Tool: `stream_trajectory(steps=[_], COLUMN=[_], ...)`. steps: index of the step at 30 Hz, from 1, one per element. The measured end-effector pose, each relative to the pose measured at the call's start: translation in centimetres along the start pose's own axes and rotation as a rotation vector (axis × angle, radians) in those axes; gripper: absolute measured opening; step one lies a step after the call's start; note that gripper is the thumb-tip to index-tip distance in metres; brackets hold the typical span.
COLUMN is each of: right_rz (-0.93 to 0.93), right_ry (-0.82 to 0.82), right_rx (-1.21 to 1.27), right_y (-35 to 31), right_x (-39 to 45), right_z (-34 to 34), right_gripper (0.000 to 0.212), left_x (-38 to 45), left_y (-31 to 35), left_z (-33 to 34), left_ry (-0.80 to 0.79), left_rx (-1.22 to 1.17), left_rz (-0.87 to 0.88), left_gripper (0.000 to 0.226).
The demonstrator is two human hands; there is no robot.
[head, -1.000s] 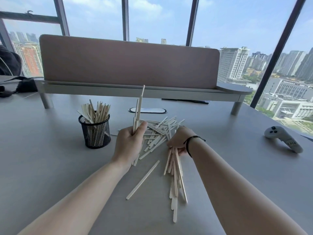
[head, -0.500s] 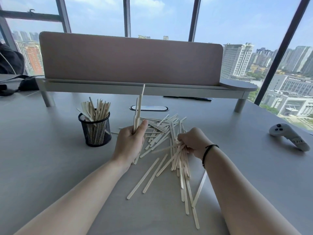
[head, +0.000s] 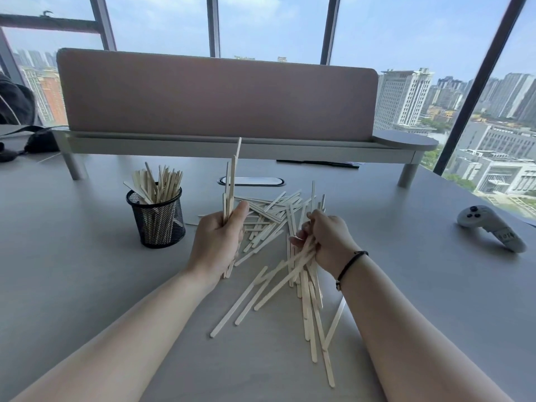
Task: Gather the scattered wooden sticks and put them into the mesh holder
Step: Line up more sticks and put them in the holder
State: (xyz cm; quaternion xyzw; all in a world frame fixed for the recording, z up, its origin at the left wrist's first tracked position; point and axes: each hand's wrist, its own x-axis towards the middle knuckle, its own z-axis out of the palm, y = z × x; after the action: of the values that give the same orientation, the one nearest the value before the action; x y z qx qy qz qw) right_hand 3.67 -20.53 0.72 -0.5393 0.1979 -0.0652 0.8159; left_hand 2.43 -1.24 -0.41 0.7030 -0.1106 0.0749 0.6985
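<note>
A black mesh holder [head: 158,220] stands on the grey table [head: 72,271] at centre left, with several pale wooden sticks upright in it. My left hand [head: 219,239] is to its right, shut on an upright bundle of sticks [head: 231,181]. My right hand [head: 327,239] is closed around several more sticks, their ends poking up above the fingers and trailing down to the table. Loose sticks [head: 261,219] lie scattered between and behind my hands, and more loose sticks [head: 307,309] fan out in front of my right hand.
A raised shelf with a pink divider panel [head: 217,94] crosses the back of the table. A white oval cable cover [head: 251,181] sits behind the sticks. A white game controller [head: 490,226] lies at the right. A dark bag [head: 34,140] rests far left.
My right hand has swept sticks together and lifted, closing on a bunch with ends now pointing up. My left hand has stayed in place with its bundle.
</note>
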Motion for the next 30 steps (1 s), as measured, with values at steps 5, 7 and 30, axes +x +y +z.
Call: stream_trajectory(steps=[5,7,30], right_rz=[-0.011,-0.055,-0.632], right_ry=[0.050,0.055,-0.365], right_rx=[0.205,0.256,-0.252], right_y=[-0.5,-1.0,0.2], right_x=[0.2,0.2,-5.4], right_z=[-0.1,-0.3,4.7], right_gripper=[0.014,0.013,0.023], left_x=[-0.1,-0.1,-0.4], left_y=[0.4,0.6,1.5], left_z=[0.1,0.1,0.2], left_ry=[-0.007,-0.005,0.078], left_rx=[-0.030,-0.051,-0.078], left_rz=[-0.023,-0.023,0.032], left_gripper=[0.056,0.056,0.057])
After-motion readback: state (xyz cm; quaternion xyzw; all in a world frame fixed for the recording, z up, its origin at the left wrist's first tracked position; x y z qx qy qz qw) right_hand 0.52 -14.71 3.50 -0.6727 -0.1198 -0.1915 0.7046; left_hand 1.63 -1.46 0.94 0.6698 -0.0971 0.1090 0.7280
